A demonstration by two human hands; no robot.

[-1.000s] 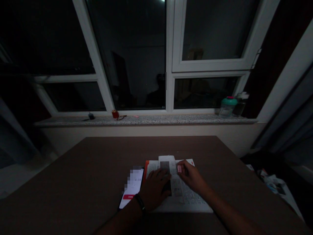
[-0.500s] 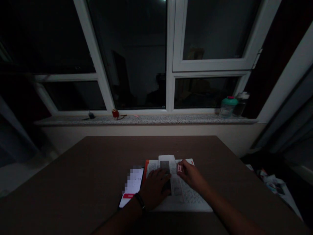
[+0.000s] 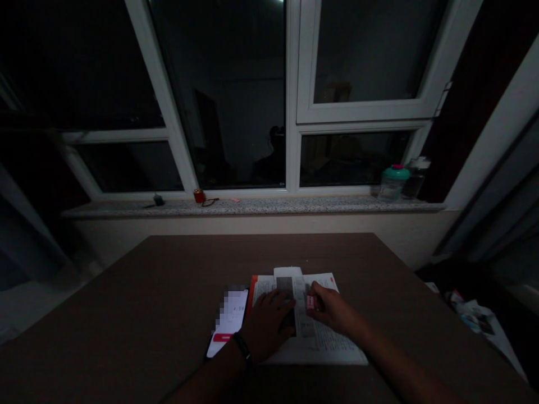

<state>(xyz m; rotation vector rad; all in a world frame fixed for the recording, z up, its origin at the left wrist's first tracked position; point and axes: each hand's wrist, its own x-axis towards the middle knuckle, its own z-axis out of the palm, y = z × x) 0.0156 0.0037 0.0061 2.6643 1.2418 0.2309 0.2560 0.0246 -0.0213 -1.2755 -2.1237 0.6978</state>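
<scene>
An open printed booklet (image 3: pixel 337 340) with an orange edge lies on the dark brown table. My left hand (image 3: pixel 267 325), with a dark band at its wrist, rests flat on the page, fingers spread, partly over a dark rectangle (image 3: pixel 285 285). My right hand (image 3: pixel 330 307) pinches a small pink eraser (image 3: pixel 310 303) against the page, just right of the dark rectangle. A white paper flap (image 3: pixel 288 271) sticks out past the booklet's top edge. Left of the booklet lies a phone (image 3: pixel 229 320) with its screen lit, beside my left wrist.
The table (image 3: pixel 189 280) reaches toward a granite windowsill (image 3: pixel 269 206). On the sill stand a teal-lidded jar (image 3: pixel 392 182), a clear bottle (image 3: pixel 416 177), a small red container (image 3: pixel 199 196) and a small dark bottle (image 3: pixel 158 199). Papers (image 3: pixel 484 325) lie beyond the table's right edge.
My right hand has slid slightly down the page, toward me, with the pink eraser in its fingers. My left hand keeps its place on the booklet. The digits on the phone screen differ.
</scene>
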